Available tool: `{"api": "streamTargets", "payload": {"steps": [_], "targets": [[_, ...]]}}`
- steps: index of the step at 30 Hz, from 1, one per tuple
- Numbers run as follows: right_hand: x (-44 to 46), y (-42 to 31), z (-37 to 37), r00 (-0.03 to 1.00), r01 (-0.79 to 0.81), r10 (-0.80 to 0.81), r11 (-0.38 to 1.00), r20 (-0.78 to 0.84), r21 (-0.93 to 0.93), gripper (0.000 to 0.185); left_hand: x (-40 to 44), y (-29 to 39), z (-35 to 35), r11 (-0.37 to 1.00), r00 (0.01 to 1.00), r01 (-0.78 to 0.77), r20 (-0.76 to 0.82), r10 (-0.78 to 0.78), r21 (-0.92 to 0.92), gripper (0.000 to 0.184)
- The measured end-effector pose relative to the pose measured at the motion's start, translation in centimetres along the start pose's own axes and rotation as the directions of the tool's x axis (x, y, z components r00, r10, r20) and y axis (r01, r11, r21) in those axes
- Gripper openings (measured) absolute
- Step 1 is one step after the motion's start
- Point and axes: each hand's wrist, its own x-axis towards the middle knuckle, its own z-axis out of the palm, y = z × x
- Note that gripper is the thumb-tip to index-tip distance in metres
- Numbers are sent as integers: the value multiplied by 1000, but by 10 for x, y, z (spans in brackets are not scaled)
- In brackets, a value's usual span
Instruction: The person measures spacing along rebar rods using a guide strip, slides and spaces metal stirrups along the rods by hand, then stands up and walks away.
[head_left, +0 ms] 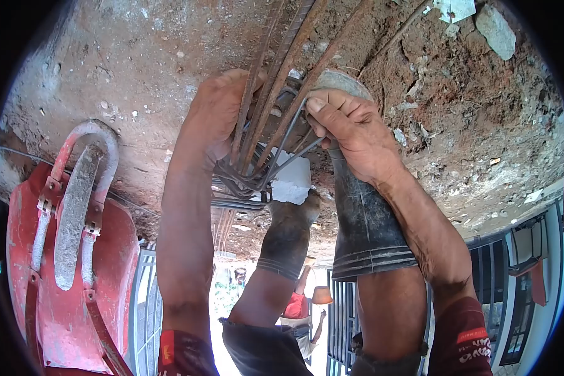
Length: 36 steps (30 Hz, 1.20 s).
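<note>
Rust-brown rebars [271, 88] slant from the top centre to grey steel stirrups [247, 183] at mid-frame. The right hand [359, 128] pinches a bent stirrup rod [290, 130]; the left hand [216, 109] is at the rebars, fingertips hidden, its grip unclear. Black rubber boots [365, 213] come next, a red wheelbarrow [28, 232] lower left, a person [296, 307] farther off, bottom centre.

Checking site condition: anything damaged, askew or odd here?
Yes. The long steel bars look rusty along their length. Bent steel rods bunch unevenly around their lower-frame ends, rather than evenly spaced. At picture left, the red wheelbarrow has scraped paint and a grey-crusted wheel. No obvious spill.
</note>
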Motion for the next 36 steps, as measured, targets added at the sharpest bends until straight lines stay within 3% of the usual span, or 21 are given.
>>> {"api": "streamTargets", "payload": {"steps": [4,6,10,11,12,13,15,16,17,19,20,22,26,28,29,31,36], "targets": [[4,-3,3,999,41,-40,998,9,-38,32,5,-2,3,1000,997,25,69,-26,14,22],[10,0,6,999,25,-25,1000,23,-11,34,7,-5,7,998,997,-48,-66,46,-33,21],[13,6,9,995,95,-95,995,-31,-20,37,-2,-11,1,987,973,-159,-166,161,23,14],[13,6,8,995,94,-95,994,-22,-52,38,-3,-20,-3,855,837,-401,-249,488,329,16],[14,6,7,995,94,-95,994,-24,-49,38,-7,-20,-2,587,605,-528,-213,767,614,18],[15,9,5,996,91,-92,995,-18,-33,34,-14,-20,1,586,607,-526,-210,766,617,18],[14,9,6,996,88,-88,996,-8,-14,30,-35,-18,13,801,832,-454,-138,538,390,23],[14,7,6,994,108,-109,991,-17,-85,33,-42,-11,19,827,914,-271,-139,382,493,29],[13,5,6,991,126,-131,979,-26,-158,37,-42,-11,22,826,913,-271,-140,383,493,29],[18,15,2,990,125,-132,981,-39,-148,37,-39,-13,26,921,952,-265,-73,297,286,36],[18,19,-1,990,124,-132,983,-52,-135,38,-36,-9,25,922,953,-264,-69,294,283,36],[13,12,-3,993,108,-115,983,-37,-147,38,-31,3,19,997,998,-41,58,38,60,35],[15,12,-7,998,61,-64,988,-18,-143,40,-29,-1,24,999,998,-42,39,42,-4,36],[16,8,-7,999,30,-29,996,18,-80,40,-25,-6,26,956,988,-134,-42,150,261,42],[16,5,-7,998,6,-5,1000,58,-22,41,-26,-8,30,956,988,-130,-42,146,263,42],[16,3,-6,998,8,-6,999,55,-41,42,-29,-10,39,976,972,-219,-90,218,7,39],[21,5,-3,997,66,-62,993,36,-100,43,-25,-20,37,958,951,-287,-114,287,14,35]]}}
